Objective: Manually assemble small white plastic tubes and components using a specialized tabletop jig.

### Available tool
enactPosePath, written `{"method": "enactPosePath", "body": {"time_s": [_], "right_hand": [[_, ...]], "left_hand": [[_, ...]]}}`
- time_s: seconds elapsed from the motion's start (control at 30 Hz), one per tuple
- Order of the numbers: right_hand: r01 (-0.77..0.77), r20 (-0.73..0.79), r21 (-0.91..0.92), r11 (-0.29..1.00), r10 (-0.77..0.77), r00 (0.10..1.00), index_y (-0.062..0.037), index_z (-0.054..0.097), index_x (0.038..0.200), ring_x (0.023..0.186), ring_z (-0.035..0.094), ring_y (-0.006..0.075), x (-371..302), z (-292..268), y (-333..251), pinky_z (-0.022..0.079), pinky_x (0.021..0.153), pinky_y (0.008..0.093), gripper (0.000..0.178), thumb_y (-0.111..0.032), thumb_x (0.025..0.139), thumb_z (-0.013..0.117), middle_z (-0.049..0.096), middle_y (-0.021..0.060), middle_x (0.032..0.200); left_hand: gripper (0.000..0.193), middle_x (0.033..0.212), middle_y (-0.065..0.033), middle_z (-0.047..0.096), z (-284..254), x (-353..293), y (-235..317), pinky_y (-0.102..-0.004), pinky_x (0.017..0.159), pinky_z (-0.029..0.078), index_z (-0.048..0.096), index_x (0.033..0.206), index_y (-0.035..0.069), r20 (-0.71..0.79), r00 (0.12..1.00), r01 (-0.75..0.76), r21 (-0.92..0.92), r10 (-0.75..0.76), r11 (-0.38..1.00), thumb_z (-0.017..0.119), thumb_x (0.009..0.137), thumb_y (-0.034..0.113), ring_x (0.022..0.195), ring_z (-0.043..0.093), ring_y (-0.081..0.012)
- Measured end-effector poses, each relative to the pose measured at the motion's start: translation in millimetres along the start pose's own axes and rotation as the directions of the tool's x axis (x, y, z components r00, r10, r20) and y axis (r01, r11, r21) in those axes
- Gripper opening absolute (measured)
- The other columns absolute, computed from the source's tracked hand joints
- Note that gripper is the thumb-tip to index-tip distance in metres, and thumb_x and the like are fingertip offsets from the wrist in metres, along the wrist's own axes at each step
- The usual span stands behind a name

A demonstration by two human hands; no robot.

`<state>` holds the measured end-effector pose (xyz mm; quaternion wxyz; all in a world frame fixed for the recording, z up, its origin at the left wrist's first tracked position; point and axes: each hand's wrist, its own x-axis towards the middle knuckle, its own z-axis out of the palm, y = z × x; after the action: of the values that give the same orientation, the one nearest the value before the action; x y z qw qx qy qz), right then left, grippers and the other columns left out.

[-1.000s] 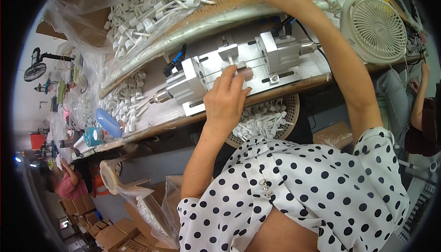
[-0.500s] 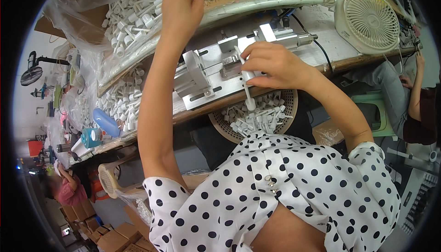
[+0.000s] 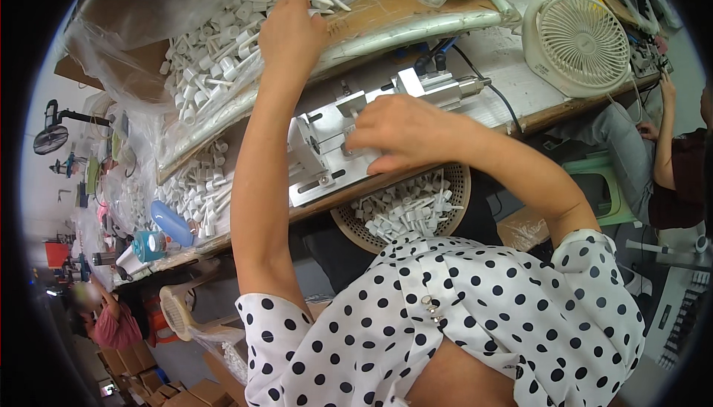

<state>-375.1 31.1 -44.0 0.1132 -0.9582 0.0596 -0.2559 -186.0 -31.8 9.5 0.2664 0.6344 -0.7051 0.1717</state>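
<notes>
My left hand (image 3: 292, 32) reaches into a heap of white caps with thin stems (image 3: 223, 54) at the far side. Its fingers are curled down among the pieces, and what they grip, if anything, is hidden. My right hand (image 3: 401, 134) hovers over the middle of a silver metal clamping fixture (image 3: 319, 147), with the fingertips at its central part. Thumb and fingers are apart, with no white piece visible between them. Below the bench edge, a round beige basket (image 3: 345, 223) holds many white stemmed caps (image 3: 408, 210).
A white fan (image 3: 579, 43) stands on the right of the bench. Black hoses (image 3: 483, 73) run from the fixture. On the left are more white caps (image 3: 197, 199), a blue scoop-like piece (image 3: 172, 223) and a teal container (image 3: 148, 245). Another person (image 3: 676, 162) sits at the right.
The white stemmed pieces have left my right hand; one was over the basket earlier. That hand has moved left onto the fixture. My left hand stays at the heap while the view shifts slightly.
</notes>
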Motion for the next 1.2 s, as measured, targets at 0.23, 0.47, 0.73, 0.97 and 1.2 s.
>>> {"method": "enactPosePath", "body": {"time_s": [0.23, 0.47, 0.73, 0.97, 1.2], "right_hand": [[-0.267, -0.329, -0.506, 0.82, 0.102, 0.939, -0.0061, 0.064, 0.093, 0.083, 0.061, 0.0312, 29.5, -72.4, 130.1, 0.048, 0.075, 0.0386, 0.02, -0.014, 0.075, 0.062, 0.062, 0.014, 0.088], [-0.351, -0.068, -0.739, 0.575, 0.454, 0.888, -0.0027, 0.065, 0.091, 0.092, 0.058, 0.0367, 30.7, -99.5, 178.7, 0.046, 0.081, 0.0432, 0.021, -0.006, 0.07, 0.062, 0.06, 0.021, 0.094], [-0.386, -0.372, 0.14, 0.912, 0.41, 0.833, -0.0047, 0.063, 0.098, 0.085, 0.059, 0.0326, 26.9, -80.2, 95.2, 0.047, 0.075, 0.0414, 0.023, -0.012, 0.077, 0.058, 0.061, 0.0169, 0.089], [-0.373, 0.04, 0.799, 0.472, 0.577, 0.816, -0.0027, 0.05, 0.123, 0.081, 0.058, 0.0088, -4.0, -61.9, 16.4, 0.049, 0.066, 0.022, 0.038, -0.012, 0.087, 0.059, 0.059, 0.0065, 0.099], [-0.139, -0.174, 0.124, 0.982, 0.16, 0.972, -0.0031, 0.06, 0.093, 0.083, 0.06, 0.0219, -21.0, -12.6, -19.5, 0.049, 0.07, 0.031, 0.027, -0.017, 0.073, 0.073, 0.06, 0.0087, 0.084]], "left_hand": [[0.025, 0.095, -0.0117, 0.061, -47.8, -112.0, 17.1, -0.0278, 0.064, 0.051, 0.063, 0.096, 0.003, -0.064, 0.971, 0.125, -0.689, -0.232, 0.714, 0.062, 0.072, -0.001, 0.076, 0.061, -0.0212], [0.03, 0.11, -0.0153, 0.058, -29.2, -186.0, 51.3, -0.0367, 0.074, 0.048, 0.06, 0.096, 0.001, -0.007, 0.995, -0.094, -0.446, 0.101, 0.89, 0.059, 0.067, -0.006, 0.089, 0.056, -0.0292], [0.028, 0.114, -0.0184, 0.053, -25.3, -174.9, 64.3, -0.038, 0.069, 0.048, 0.055, 0.095, -0.001, 0.114, 0.983, -0.109, -0.27, 0.144, 0.957, 0.059, 0.067, 0.0, 0.085, 0.055, -0.0294], [0.029, 0.112, -0.0156, 0.053, -41.9, -160.0, 61.4, -0.0414, 0.065, 0.05, 0.054, 0.102, 0.004, 0.394, 0.91, -0.025, -0.264, 0.132, 0.964, 0.06, 0.074, 0.005, 0.075, 0.061, -0.0327], [0.032, 0.09, -0.0167, 0.063, -20.6, -52.7, -19.3, -0.0414, 0.073, 0.048, 0.062, 0.096, 0.001, -0.081, 0.99, 0.074, -0.376, -0.112, 0.924, 0.066, 0.077, 0.026, 0.08, 0.062, -0.033]]}}
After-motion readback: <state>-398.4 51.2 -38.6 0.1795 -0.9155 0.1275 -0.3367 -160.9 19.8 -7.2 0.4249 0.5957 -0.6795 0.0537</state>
